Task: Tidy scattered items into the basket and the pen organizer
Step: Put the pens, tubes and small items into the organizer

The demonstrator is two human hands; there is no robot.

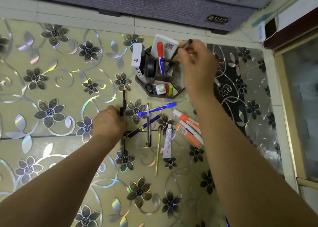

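dark pen over organizer rim

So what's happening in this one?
A person is tidying pens off a patterned floor into a dark organizer. The right hand holds a dark pen over the organizer's back compartment, where a red-and-blue marker already stands. The left hand grips a black pen lying on the floor. Still loose on the floor are a blue marker, a gold pencil and some tubes.
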